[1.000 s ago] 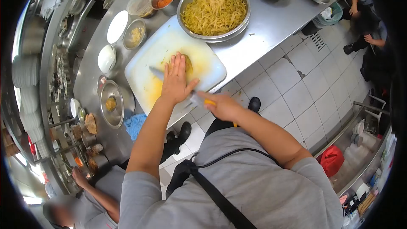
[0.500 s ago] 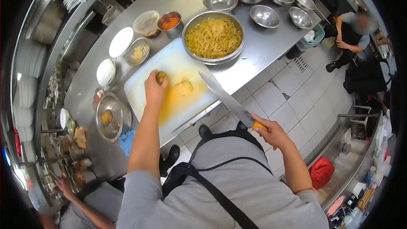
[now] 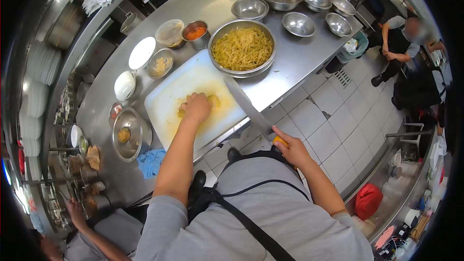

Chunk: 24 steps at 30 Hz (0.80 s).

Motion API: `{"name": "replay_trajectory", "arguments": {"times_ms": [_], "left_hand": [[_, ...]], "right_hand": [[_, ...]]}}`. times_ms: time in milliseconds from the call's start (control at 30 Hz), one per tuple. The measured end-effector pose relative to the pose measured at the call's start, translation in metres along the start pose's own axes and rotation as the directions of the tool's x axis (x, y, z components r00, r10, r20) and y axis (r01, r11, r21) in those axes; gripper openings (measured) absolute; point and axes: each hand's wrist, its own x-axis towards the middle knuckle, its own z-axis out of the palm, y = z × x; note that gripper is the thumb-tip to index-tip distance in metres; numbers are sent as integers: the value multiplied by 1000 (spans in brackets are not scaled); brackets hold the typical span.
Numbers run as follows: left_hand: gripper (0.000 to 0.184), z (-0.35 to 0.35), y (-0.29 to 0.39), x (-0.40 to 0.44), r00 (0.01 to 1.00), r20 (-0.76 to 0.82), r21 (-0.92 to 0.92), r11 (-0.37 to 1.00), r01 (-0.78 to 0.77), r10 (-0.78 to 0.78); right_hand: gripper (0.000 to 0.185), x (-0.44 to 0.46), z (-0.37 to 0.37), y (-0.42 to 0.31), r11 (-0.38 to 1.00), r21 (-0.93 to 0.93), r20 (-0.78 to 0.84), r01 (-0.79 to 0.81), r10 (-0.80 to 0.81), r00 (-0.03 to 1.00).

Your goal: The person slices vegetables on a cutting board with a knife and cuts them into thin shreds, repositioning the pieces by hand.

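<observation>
In the head view, the left hand (image 3: 195, 108) sits nearer the cutting board's (image 3: 164, 92) middle than half a second ago, fingers curled down; whether they pinch, I cannot tell. Two yellowish pieces (image 3: 214, 101) lie beside and under it. The right hand (image 3: 293, 152) grips one knife (image 3: 248, 107) slanting over the board's right edge, tip toward one bowl of shreds (image 3: 243, 48).
</observation>
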Motion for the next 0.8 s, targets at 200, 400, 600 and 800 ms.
{"name": "replay_trajectory", "arguments": {"times_ms": [200,400,600,800], "left_hand": [[34,-31,-11,17,992,38,-259,960,-103,117],[50,-8,-65,37,963,-262,-380,912,-158,57],[55,45,-74,-44,916,-397,-222,962,-159,60],[73,56,-45,-89,939,-333,-359,909,-211,86]], "right_hand": [[59,-2,4,6,999,26,12,22,-22,1000],[57,1,7,14,1000,-18,-16,26,-26,1000],[57,-4,11,20,981,93,-30,169,-167,985],[56,17,23,6,992,99,204,73,-92,975]]}}
